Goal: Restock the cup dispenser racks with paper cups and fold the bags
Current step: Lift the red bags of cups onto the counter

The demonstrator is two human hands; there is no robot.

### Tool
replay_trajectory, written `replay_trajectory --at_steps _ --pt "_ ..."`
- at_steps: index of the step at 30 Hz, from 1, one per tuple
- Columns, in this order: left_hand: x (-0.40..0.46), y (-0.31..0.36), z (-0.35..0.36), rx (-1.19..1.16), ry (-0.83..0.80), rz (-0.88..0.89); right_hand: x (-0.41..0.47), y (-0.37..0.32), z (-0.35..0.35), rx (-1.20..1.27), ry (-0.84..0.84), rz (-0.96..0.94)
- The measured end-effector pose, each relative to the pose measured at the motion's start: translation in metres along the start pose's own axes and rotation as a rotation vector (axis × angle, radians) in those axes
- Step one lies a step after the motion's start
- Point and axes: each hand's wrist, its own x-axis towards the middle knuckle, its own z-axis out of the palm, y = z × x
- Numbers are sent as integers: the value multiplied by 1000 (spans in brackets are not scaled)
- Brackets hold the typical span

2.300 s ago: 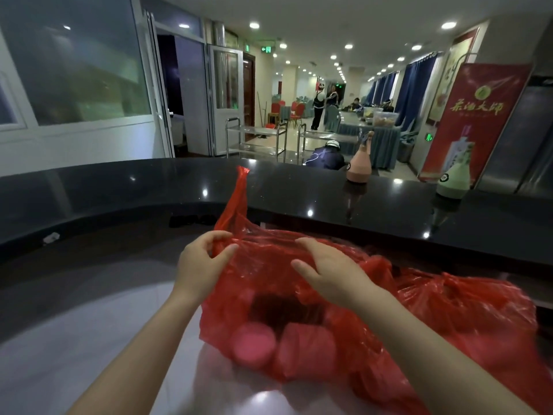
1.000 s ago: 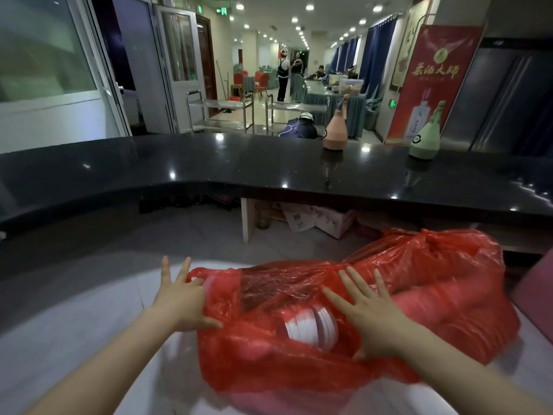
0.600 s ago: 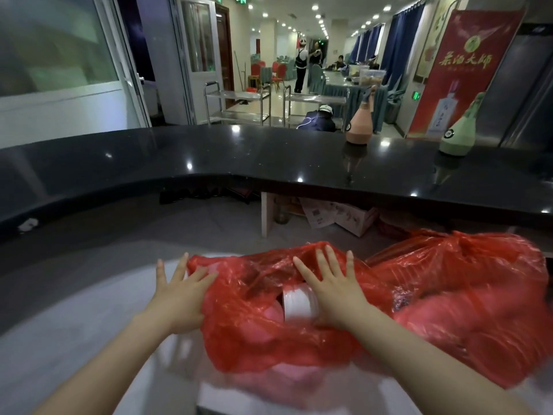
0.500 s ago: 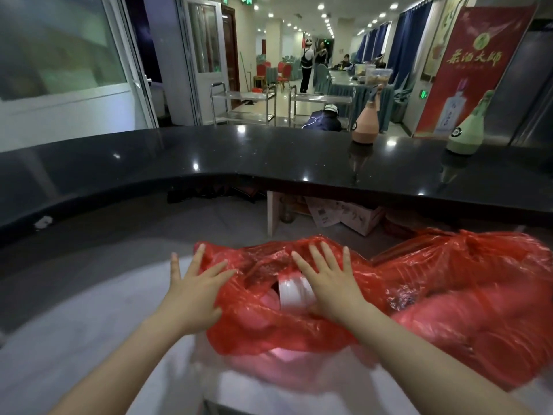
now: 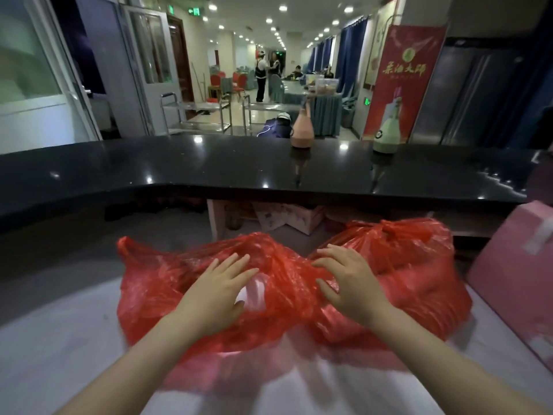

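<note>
Two red plastic bags lie side by side on a white surface (image 5: 59, 348) in front of me. The left bag (image 5: 155, 283) is loose and open, and a white stack of paper cups (image 5: 254, 292) shows through it. My left hand (image 5: 218, 292) lies flat on this bag with straight fingers, beside the cups. The right bag (image 5: 419, 265) is knotted at the top and bulges with its contents. My right hand (image 5: 350, 283) rests on the plastic between the two bags, fingers slightly bent and spread.
A long black counter (image 5: 209, 166) runs across behind the bags, with a pink bottle (image 5: 302, 130) and a green bottle (image 5: 386, 136) on it. A pink box (image 5: 517, 271) stands at the right. Cardboard boxes (image 5: 287, 217) sit under the counter. People stand far down the hall.
Both hands have shifted right across the bags: my left hand moved from the bag's left edge onto its middle, my right hand from the cups to the gap between the bags.
</note>
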Motion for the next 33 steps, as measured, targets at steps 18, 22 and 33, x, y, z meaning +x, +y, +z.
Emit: replay_trajectory --at_steps 18,22,33 --pt "188 189 3 -513 415 -140 15 237 -51 77 6 292" --pt "219 207 6 -570 433 -183 21 241 -43 35 -105 289" --pt "245 231 51 -702 387 -330 27 239 -27 35 -121 81"
